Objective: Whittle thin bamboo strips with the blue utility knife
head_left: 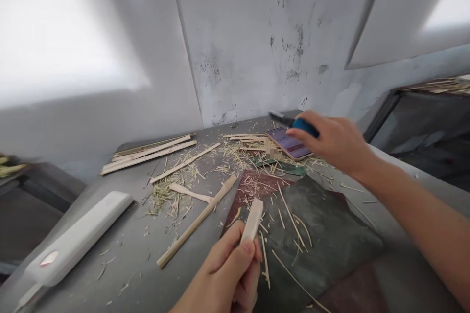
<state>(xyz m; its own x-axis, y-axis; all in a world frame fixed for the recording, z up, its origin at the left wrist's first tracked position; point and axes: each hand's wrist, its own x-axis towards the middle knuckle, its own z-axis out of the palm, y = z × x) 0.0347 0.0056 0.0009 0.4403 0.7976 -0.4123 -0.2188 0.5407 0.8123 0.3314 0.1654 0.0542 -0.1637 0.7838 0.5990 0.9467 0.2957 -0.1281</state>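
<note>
My left hand (229,271), low in the middle of the view, is closed around a short pale bamboo strip (253,217) with its squared end pointing up and away. Farther off on the right, my right hand (332,142) grips a knife (305,127) by its blue and black handle. The blade points left toward the wall, slightly blurred. Below the knife lies a phone (282,139), partly covered by the right hand. Under the left hand is a dark green sheet (330,225) strewn with thin shavings.
Bamboo strips (150,154) lie at the back left of the grey table (128,244). A longer stick (194,225) and a paddle-shaped piece (191,192) rest amid shavings (161,195). At left lies a white elongated device (81,237). A stained wall (249,58) stands behind.
</note>
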